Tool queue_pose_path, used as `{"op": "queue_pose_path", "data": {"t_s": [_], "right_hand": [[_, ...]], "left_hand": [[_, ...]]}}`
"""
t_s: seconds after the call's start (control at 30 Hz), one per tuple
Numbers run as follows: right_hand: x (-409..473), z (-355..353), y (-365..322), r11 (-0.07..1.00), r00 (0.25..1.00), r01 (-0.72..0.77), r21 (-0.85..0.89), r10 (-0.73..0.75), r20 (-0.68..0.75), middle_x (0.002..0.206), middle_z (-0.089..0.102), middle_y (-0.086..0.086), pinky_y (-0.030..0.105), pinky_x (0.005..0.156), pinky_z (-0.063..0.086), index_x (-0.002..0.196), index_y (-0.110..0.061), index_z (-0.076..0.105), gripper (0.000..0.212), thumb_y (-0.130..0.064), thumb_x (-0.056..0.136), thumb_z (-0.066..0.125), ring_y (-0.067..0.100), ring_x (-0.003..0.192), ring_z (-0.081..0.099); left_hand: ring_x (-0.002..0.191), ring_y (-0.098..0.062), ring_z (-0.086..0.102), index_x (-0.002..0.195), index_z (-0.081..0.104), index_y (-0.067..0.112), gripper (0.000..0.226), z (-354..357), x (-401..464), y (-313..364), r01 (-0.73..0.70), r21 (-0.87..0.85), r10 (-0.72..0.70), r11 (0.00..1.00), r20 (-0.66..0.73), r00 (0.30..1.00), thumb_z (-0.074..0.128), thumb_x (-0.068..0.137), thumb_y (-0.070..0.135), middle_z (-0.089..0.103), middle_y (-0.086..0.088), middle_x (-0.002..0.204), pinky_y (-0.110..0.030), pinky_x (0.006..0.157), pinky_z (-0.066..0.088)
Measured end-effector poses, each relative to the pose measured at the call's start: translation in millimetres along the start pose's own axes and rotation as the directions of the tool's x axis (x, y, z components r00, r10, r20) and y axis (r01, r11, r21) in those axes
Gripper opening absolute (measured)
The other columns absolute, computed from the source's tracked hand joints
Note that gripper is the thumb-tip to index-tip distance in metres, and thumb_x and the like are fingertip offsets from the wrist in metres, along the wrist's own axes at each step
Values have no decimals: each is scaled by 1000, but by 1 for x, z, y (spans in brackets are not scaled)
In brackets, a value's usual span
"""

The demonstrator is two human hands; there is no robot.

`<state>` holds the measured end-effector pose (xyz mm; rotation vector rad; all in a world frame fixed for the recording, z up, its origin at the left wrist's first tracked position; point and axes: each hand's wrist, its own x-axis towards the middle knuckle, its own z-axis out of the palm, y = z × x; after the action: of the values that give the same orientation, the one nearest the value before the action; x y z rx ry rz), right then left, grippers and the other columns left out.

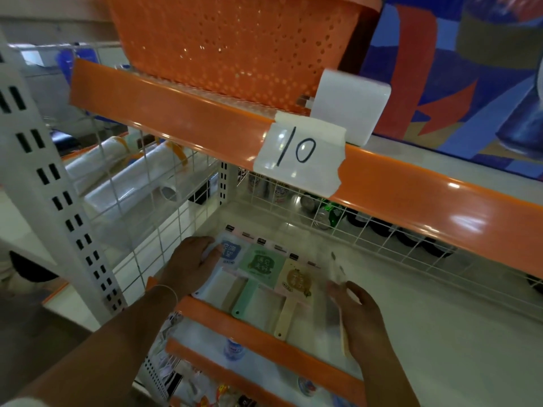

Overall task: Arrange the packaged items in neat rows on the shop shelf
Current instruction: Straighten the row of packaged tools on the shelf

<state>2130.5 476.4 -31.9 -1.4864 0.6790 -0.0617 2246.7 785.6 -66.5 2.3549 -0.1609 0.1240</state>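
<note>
Three flat packaged items lie side by side on the white shelf (pixel 411 304): a blue-labelled pack (pixel 230 254) at the left, a green one (pixel 261 265) in the middle and a yellow one (pixel 298 282) at the right. My left hand (pixel 191 265) rests flat on the left edge of the blue pack, fingers straight. To the right of the yellow pack, my right hand (pixel 358 315) grips a fourth pack (pixel 338 283) held on edge; it is blurred.
An orange shelf lip with a taped "10" label (pixel 298 151) overhangs the work area. An orange perforated basket (pixel 235 45) sits on the shelf above. A white wire grid (pixel 367 230) backs the shelf, with cans behind it. The lower orange lip (pixel 258 336) fronts the shelf.
</note>
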Motion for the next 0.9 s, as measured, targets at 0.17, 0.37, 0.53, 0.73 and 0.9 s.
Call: {"op": "queue_pose_path", "data": {"t_s": [0.17,0.37,0.53,0.73,0.9], "right_hand": [[0,37,11,946,988,50,-319,-94,-123,119,61,1,37,86,56,123,-23,58,88,-64,49,85,23,104,62],[11,50,27,849,980,106,-518,-177,-90,92,62,18,28,59,46,92,-13,56,57,-62,65,67,27,71,60],[5,48,27,646,964,151,-748,-263,-33,84,61,-1,40,84,49,101,-24,52,31,-45,79,55,26,84,60],[-13,51,25,732,946,151,-664,-301,-117,125,63,6,34,98,43,132,-15,55,54,-38,85,68,27,114,58],[-17,60,31,773,930,113,-624,-304,-208,126,64,2,35,99,47,135,-20,54,72,-59,76,69,22,112,61]], "left_hand": [[110,-27,54,123,60,5,46,-1,-1,5,-6,8,6,1000,-10,1000,55,94,40,60,-16,116,-29,94,39],[111,-25,55,123,61,8,76,-1,0,2,6,-8,-6,1000,-11,1000,35,81,66,61,-12,117,-29,95,40],[98,-21,60,113,66,13,72,2,7,-10,-8,10,8,1000,0,1000,33,84,69,66,-8,104,-33,88,50],[102,-26,60,114,66,8,65,2,5,-6,-31,-15,31,999,-31,999,40,85,60,66,-12,107,-37,92,49],[106,-30,60,116,65,1,72,1,6,-5,-76,12,76,997,-13,997,34,85,58,67,-16,110,-40,96,48]]}}
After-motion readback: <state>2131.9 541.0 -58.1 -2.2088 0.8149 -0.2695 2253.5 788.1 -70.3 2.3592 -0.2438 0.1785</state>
